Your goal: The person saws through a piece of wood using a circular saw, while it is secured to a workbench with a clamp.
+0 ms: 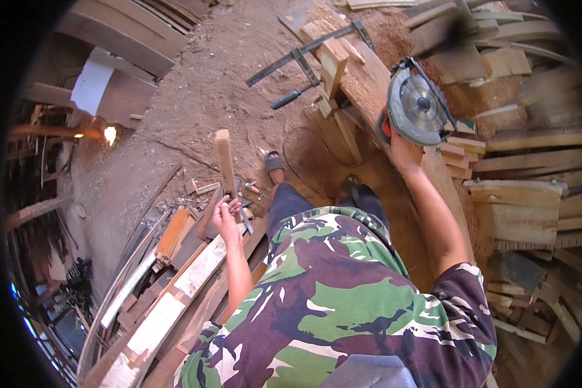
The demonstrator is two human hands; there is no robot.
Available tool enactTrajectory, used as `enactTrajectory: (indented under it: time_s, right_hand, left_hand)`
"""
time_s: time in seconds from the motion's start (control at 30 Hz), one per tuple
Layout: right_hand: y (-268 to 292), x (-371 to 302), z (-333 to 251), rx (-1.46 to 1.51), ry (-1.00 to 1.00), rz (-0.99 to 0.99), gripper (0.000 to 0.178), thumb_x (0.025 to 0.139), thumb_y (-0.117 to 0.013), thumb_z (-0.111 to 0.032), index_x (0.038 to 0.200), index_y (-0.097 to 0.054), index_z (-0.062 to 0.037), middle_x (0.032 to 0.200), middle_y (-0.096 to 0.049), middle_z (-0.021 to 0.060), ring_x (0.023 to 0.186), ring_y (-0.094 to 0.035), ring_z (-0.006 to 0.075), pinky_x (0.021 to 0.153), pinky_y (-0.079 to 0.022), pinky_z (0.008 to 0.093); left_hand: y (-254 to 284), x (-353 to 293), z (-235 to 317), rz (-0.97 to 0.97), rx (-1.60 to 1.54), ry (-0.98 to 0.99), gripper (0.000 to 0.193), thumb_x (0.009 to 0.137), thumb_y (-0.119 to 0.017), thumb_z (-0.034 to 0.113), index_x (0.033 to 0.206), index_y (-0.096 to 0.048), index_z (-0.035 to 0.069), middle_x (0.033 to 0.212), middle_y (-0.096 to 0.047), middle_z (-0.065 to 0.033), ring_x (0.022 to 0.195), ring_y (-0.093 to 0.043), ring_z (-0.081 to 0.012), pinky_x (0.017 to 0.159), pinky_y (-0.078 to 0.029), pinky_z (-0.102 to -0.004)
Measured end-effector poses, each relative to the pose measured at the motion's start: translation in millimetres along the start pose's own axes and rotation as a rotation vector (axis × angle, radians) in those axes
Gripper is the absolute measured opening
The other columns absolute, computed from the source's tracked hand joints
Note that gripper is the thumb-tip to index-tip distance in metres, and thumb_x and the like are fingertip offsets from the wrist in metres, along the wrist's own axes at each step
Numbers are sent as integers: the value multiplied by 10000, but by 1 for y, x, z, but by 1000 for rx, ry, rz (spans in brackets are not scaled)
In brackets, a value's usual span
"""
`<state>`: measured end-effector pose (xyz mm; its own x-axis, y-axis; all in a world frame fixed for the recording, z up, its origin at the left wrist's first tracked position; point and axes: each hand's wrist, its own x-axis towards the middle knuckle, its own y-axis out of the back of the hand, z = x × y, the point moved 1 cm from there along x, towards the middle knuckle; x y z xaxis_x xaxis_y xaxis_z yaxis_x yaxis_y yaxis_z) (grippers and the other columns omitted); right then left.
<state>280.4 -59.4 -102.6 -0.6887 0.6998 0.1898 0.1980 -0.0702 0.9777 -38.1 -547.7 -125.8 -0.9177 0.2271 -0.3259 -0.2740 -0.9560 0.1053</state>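
Note:
My right hand [405, 154] grips a circular saw [420, 107] by its red and black handle. The saw is tipped up at the right edge of the long wooden bench [362, 81], its round blade facing me. My left hand [227, 220] is low on the left with its fingers curled. Just beyond those fingers stands a pale wooden stick [224, 158], and a narrow grey strip [246, 222] shows beside them. Whether the hand holds either one I cannot make out.
A bar clamp [304, 58] and an upright wood block [333, 64] sit on the bench's far part. Stacked boards [517, 207] fill the right side. Scrap planks [174, 291] lie at the left. Sawdust covers the ground; a cable [297, 132] loops near my feet.

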Motion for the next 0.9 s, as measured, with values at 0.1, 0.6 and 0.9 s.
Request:
enactTrajectory:
  time_s: [0.1,0.6,0.9]
  right_hand:
    - [2,3,-8,-24,8,55,803,799,-796,-134,1562,-548,-177,1467,-631,216,1353,-594,466,1126,-468,577]
    - [110,-44,-20,270,-519,-79,469,900,-795,-266,1352,-712,-177,980,-781,266,974,-749,505,848,-615,564]
    - [211,-186,-142,951,-927,668,335,952,-768,-61,1270,-673,-11,872,-663,14,672,-621,151,642,-524,318]
  left_hand:
    - [-17,-21,25,31,-45,-80,339,1171,-496,183,1405,-628,-25,1139,-782,-178,1005,-772,-211,878,-616,-313]
    - [-116,-3,290,-406,342,-925,261,1060,-654,-12,1284,-784,9,1059,-744,-100,951,-712,-166,858,-561,-292]
    - [-242,36,295,-1020,191,-755,183,1098,-626,29,1201,-772,-14,1007,-727,-77,944,-693,-143,836,-546,-289]
